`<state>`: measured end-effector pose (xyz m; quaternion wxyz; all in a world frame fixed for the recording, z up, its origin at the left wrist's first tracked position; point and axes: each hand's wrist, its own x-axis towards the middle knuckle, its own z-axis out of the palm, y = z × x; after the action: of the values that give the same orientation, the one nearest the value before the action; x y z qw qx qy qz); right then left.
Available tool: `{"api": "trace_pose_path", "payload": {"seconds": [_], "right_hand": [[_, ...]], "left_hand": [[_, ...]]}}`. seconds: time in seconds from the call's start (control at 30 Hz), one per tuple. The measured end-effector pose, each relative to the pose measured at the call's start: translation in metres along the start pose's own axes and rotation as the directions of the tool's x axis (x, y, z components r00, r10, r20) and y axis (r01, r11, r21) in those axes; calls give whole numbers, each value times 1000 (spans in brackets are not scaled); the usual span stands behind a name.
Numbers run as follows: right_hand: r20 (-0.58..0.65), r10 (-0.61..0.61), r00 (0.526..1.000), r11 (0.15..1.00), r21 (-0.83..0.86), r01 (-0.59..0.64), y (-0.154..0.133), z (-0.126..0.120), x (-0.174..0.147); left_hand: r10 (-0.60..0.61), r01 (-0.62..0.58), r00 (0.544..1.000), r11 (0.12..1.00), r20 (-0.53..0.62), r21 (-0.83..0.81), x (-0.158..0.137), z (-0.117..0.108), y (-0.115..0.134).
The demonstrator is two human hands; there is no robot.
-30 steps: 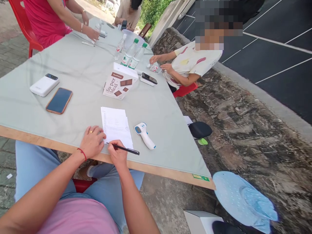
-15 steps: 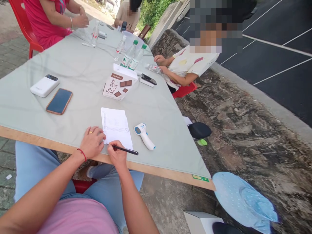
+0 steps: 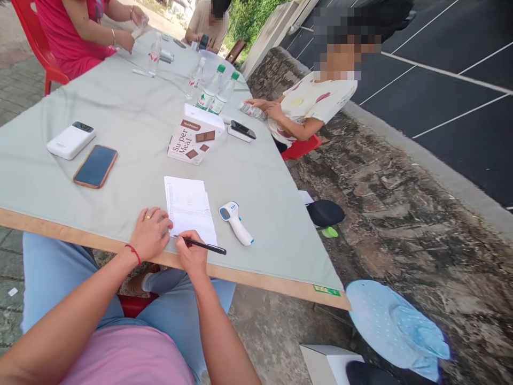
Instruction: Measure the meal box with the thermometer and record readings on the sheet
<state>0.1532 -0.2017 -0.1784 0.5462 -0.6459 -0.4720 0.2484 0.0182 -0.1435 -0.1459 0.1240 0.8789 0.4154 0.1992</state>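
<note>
My right hand [image 3: 193,254] grips a black pen [image 3: 205,245], its tip at the lower left of some printed paper sheets [image 3: 190,208]. Beside it, my left hand [image 3: 152,232] lies on the table with the fingers loosely spread, their tips at the paper's left edge. A ring and a red cord bracelet are on that hand and wrist. To the right of the paper lies a white infrared thermometer [image 3: 236,222]. Just beyond the sheets stands a white and brown "Super Meal" box [image 3: 195,140].
A phone [image 3: 95,166] and a white power bank [image 3: 71,140] lie at the left. Several bottles [image 3: 216,91] stand behind the box, near another phone [image 3: 242,129]. Other people sit around the table [image 3: 264,230]. A light-blue hat [image 3: 395,323] is beyond the table's right corner.
My hands and the pen keep nearly the same pose. The person in red at the far left has moved their hands apart; the person at the right has shifted their hands around a bottle.
</note>
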Motion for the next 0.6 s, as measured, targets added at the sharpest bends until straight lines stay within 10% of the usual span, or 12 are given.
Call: {"api": "trace_pose_path", "payload": {"seconds": [0.27,0.6], "right_hand": [[-299,-66,952,992,-119,31,9,-28,5],[-105,-252,962,832,-531,160,46,-55,30]], "left_hand": [[7,-7,1000,1000,-14,-30,0,0,-3],[-44,44,999,999,-30,-13,-1,7,-6]]}}
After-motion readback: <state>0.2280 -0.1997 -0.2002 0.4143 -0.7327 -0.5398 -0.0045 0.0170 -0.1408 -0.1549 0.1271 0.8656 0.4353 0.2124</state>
